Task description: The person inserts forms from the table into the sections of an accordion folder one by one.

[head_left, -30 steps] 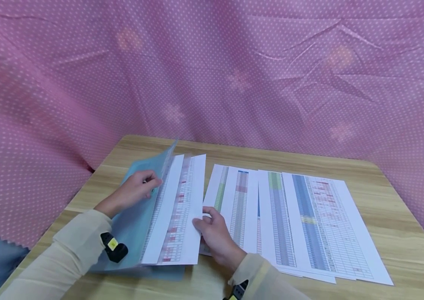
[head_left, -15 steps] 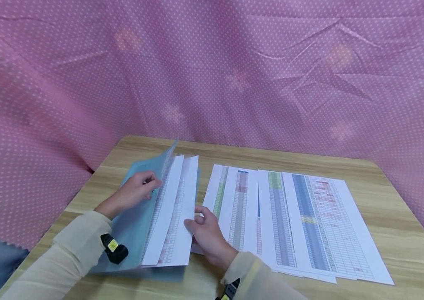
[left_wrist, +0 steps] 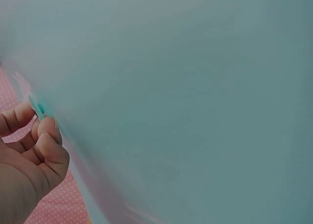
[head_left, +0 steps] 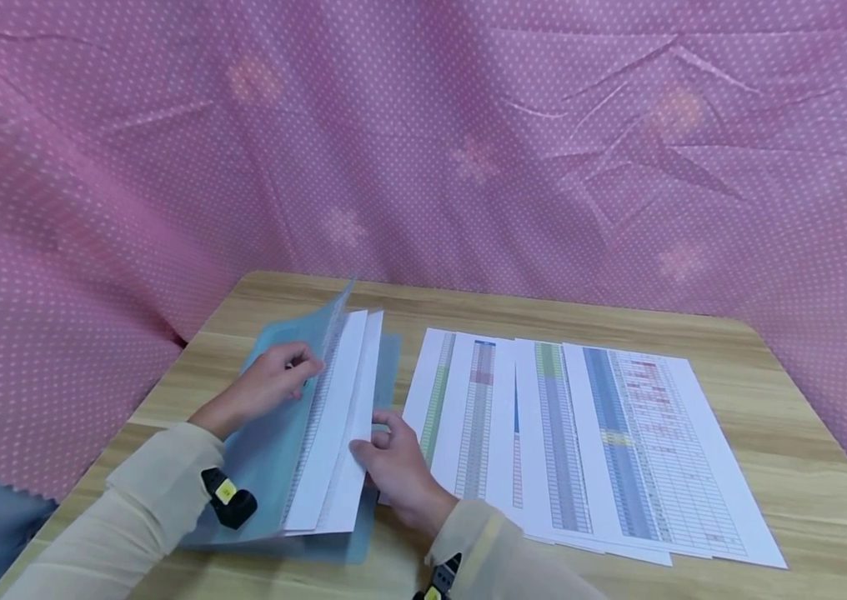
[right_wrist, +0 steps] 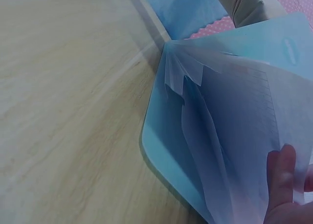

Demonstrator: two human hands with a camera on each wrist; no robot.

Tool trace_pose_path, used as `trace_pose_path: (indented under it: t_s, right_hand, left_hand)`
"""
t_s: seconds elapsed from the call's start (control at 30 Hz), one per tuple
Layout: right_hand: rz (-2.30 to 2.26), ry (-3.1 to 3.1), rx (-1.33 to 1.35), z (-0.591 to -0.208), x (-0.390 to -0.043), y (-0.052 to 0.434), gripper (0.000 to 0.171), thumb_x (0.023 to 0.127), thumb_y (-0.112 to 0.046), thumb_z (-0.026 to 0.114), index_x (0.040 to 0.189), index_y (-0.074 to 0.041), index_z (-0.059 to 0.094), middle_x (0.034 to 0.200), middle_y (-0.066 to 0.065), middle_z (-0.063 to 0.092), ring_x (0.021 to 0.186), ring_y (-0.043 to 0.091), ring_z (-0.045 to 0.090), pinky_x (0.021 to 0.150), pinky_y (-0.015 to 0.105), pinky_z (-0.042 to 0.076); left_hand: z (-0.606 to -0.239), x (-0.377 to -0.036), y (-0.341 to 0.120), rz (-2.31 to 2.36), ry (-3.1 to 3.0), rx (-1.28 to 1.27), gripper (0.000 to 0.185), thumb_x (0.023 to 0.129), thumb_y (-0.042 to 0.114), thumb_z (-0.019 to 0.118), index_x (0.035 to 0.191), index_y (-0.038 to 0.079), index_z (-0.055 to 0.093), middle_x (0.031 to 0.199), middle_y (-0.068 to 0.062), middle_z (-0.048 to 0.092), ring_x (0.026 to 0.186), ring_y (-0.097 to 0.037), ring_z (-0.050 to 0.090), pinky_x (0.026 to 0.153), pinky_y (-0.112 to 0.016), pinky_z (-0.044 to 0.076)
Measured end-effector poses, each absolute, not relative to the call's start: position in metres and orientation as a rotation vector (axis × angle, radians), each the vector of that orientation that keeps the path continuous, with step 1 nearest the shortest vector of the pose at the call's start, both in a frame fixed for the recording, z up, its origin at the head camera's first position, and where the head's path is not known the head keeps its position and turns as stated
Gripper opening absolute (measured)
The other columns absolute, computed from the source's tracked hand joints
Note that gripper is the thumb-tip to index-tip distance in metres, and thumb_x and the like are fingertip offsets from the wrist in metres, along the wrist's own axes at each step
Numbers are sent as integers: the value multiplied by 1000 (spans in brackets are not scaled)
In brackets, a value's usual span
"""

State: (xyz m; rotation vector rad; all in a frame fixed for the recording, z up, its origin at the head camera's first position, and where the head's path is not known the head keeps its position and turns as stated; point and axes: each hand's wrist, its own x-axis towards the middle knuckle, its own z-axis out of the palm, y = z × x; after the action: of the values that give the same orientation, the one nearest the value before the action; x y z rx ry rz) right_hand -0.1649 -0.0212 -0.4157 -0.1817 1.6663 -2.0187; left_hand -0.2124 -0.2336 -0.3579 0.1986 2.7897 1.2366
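White paper (head_left: 346, 493), pinched by the right hand (head_left: 398, 473), has shifted leftward; the left hand (head_left: 271, 380) pinches the blue folder cover (head_left: 275, 458).

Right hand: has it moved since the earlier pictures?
Yes: the right hand has moved left, toward the blue folder, judged against the fanned sheets.
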Motion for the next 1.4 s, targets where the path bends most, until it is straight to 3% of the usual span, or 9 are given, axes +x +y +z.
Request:
trace_pose_path:
  t_s: [0.33,0.93,1.17,1.4]
  right_hand:
    - [-2016,1687,-207,-416,-167,-30,39,93,-11,55,130,-11,41,105,8,68,92,22,67,76,37,54]
    - [-1978,1685,-218,-413,-168,-40,42,91,-11,59,129,-13,42,98,7,68,88,20,67,74,36,54]
    - [-1941,1739,-213,-415,-165,-48,40,89,-11,62,125,-14,46,94,6,67,83,19,67,71,35,54]
    - [-1924,1751,-216,-412,-164,-46,43,89,-11,62,128,-14,45,94,6,65,83,18,67,69,35,54]
  left_hand:
    - [-356,-212,-232,1230,2778,185,29,97,33,46,94,5,54,84,-8,50,70,-22,51,66,-33,39]
    - [-354,-211,-232,1263,2779,223,29,97,34,47,87,7,52,76,-7,49,66,-22,50,63,-33,39]
    - [-356,-210,-231,1286,2787,245,27,96,33,49,90,7,54,85,-8,50,68,-21,51,65,-33,42]
    - [-355,-209,-233,1300,2785,249,28,97,32,48,87,7,52,79,-9,49,66,-23,50,64,-34,39]
